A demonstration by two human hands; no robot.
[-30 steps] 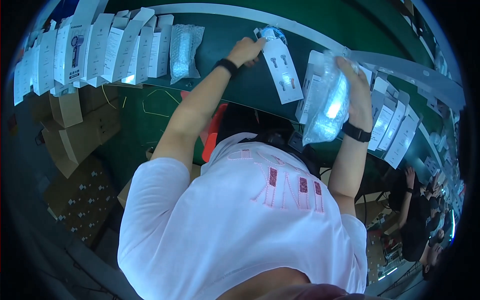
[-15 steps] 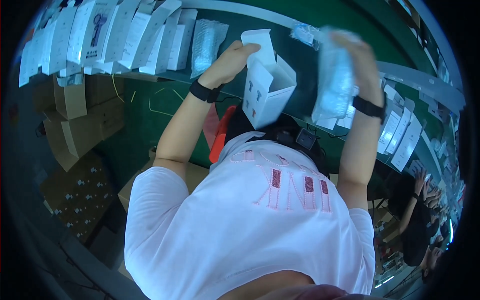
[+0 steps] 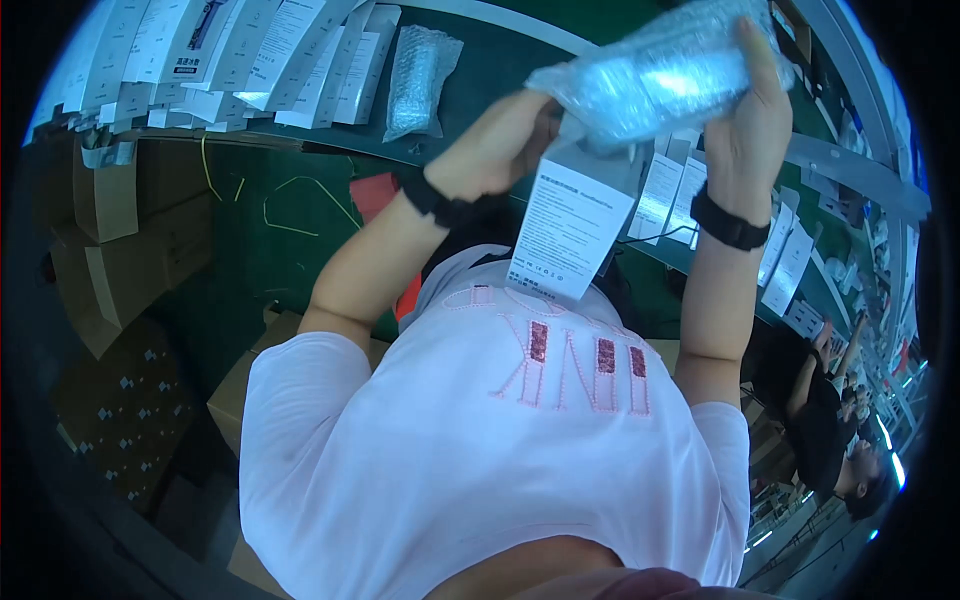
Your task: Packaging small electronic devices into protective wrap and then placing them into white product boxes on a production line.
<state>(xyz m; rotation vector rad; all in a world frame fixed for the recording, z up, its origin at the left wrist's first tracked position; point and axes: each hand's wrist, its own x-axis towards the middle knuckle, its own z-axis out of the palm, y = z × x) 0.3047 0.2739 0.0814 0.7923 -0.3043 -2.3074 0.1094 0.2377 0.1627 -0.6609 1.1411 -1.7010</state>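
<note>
A small white carton (image 3: pixel 570 225) with a printed side panel is in front of my chest, its top toward the table. My left hand (image 3: pixel 505 148) grips it near the top left corner; its fingertips are partly hidden. Across the carton's top lies a clear bubble-wrap package (image 3: pixel 650 85), held by its right end in my right hand (image 3: pixel 755 135). The package covers the carton's opening, so I cannot tell whether any of it is inside. What the bubble wrap encloses is not clear.
Another bubble-wrapped package (image 3: pixel 415 85) lies on the dark green table (image 3: pixel 500 55). Several white cartons (image 3: pixel 290 60) stand in a row at left, with more cartons (image 3: pixel 665 190) at right. Brown cardboard boxes (image 3: pixel 105 205) are at lower left. Another person (image 3: pixel 825 430) is at far right.
My right hand has brought the bubble-wrap package up and left over the carton. The carton has turned, showing a different printed side, and my left hand has moved right and down.
</note>
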